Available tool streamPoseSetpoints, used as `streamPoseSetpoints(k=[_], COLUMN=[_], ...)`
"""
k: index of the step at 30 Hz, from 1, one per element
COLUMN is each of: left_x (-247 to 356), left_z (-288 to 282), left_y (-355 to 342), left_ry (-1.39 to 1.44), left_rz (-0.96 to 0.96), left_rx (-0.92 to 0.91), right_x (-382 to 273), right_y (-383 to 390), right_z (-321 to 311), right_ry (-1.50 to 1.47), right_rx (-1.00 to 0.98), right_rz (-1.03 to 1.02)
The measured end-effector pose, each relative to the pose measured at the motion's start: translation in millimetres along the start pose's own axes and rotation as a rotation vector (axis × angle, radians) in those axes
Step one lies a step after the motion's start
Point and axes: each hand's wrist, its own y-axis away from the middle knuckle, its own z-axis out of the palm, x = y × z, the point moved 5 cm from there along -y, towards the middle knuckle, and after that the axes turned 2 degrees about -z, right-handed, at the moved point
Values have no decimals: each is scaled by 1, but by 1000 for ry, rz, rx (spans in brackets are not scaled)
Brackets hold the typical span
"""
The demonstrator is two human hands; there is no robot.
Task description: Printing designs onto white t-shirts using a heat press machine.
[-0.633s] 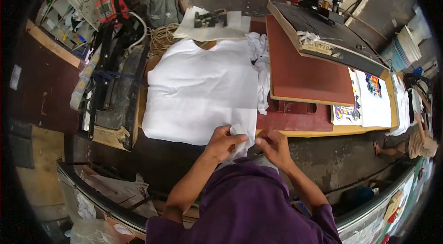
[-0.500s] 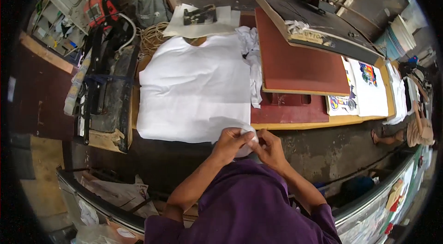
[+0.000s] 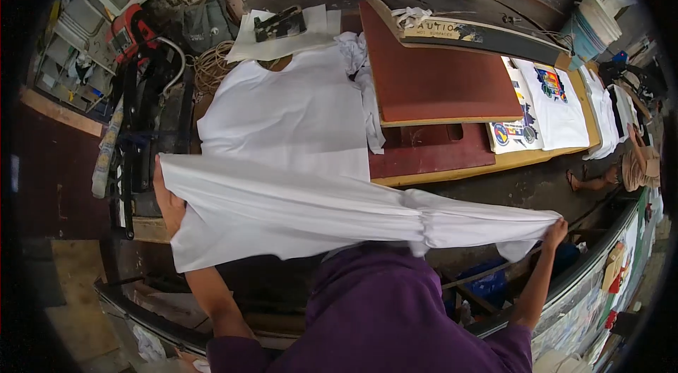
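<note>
A long white shirt (image 3: 304, 211) is stretched taut across my front, gathered narrow around its middle. My left hand (image 3: 168, 196) grips its wider end, with the fingers partly behind the fabric. Out to the right, my right hand (image 3: 556, 233) is closed on the narrow end. Beyond the held cloth, a second white shirt (image 3: 282, 115) lies spread on the table, its neckline at the far side. The held shirt covers its near edge, and I cannot tell whether the two touch.
A heat press (image 3: 438, 23) with a red-brown board (image 3: 438, 83) stands right of the spread shirt. Beyond it lie printed white shirts (image 3: 554, 101). Crumpled white cloth (image 3: 364, 80) sits beside the press, and black metal equipment (image 3: 141, 140) stands at left. A person (image 3: 632, 165) is at far right.
My hands were together at the table's near edge, pinching bunched white cloth. They have moved wide apart, left and right, and the shirt is now drawn out between them.
</note>
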Motion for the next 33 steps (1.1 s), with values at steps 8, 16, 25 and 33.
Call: streamPoseSetpoints(k=[8, 16, 25, 33], left_x=[-129, 83, 345, 379], left_z=[2, 254, 414, 468], left_y=[-87, -28, 161, 166], left_ry=[1057, -129, 388, 457], left_rz=[-782, 109, 373, 451], left_rx=[-149, -431, -848, -1043], right_x=[-74, -230, -313, -292], right_y=[-5, 232, 348, 295], right_z=[-69, 65, 96, 75], right_ry=[313, -627, -1221, -977], right_rx=[16, -719, -1274, -1011], right_rz=[-309, -41, 326, -202])
